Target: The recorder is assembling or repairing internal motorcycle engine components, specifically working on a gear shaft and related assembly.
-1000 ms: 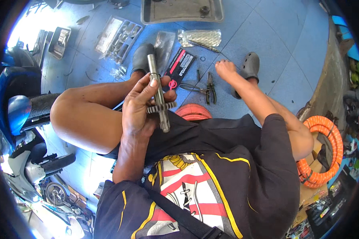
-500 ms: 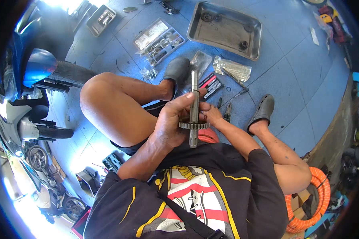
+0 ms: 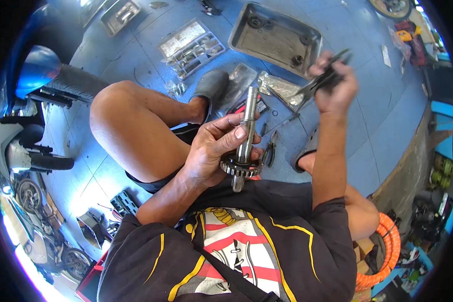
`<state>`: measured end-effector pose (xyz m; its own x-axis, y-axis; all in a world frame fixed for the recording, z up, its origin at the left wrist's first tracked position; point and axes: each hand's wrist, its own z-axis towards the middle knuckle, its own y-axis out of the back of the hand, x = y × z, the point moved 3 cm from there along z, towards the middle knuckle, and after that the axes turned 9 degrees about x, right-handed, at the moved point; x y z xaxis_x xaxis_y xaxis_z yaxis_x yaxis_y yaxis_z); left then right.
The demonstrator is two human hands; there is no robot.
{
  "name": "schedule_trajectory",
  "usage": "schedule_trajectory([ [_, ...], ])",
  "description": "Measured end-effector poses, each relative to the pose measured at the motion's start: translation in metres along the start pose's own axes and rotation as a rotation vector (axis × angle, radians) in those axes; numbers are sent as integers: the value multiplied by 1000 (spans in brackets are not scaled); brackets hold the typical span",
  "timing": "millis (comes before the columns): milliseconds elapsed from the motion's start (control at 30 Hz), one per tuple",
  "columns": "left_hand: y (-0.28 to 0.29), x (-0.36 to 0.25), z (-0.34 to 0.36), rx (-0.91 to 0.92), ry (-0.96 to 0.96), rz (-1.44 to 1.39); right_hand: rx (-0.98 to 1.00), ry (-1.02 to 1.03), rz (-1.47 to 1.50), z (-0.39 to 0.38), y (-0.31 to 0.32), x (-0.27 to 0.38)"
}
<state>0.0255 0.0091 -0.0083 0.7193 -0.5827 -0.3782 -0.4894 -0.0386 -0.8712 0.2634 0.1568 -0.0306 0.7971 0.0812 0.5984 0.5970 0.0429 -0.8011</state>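
Observation:
My left hand [image 3: 209, 151] is wrapped round a steel gear shaft [image 3: 245, 143], which stands nearly upright above my lap. A toothed gear [image 3: 235, 167] sits round the shaft's lower part, below my thumb. Raised off to the right, my right hand [image 3: 337, 95] grips dark-handled pliers [image 3: 328, 79], smeared by motion. Their jaws point down and left, above the floor near a silvery packet [image 3: 282, 89]. A second pair of pliers [image 3: 271, 150] lies on the floor just right of the shaft.
A metal tray [image 3: 246, 43] with dark round parts lies ahead. Left of it is a compartment box [image 3: 204, 54] of small parts. A red and black box [image 3: 259, 104] rests beyond the shaft. Motorbike wheels [image 3: 55, 162] stand left; an orange hose coil [image 3: 393, 256] lies right.
My right hand has gone from beside the shaft up and to the right, and now holds pliers. The shaft has tilted slightly in my left hand.

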Motion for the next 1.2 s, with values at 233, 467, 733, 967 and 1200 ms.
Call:
schedule_trajectory([
  [233,-7,17,11,154,-185,487,283,171,251,-53,-99,63],
  [467,-11,26,8,73,-269,769,238,77,-44,-66,-106,48],
  [733,4,31,23,-89,-235,933,159,-56,-510,-48,-53,41],
  [967,21,37,71,-321,-296,1605,-255,-136,-936,-65,47,-20],
  [1200,138,89,135,-543,-170,1635,-9,-105,-1648,-83,88,-63],
])
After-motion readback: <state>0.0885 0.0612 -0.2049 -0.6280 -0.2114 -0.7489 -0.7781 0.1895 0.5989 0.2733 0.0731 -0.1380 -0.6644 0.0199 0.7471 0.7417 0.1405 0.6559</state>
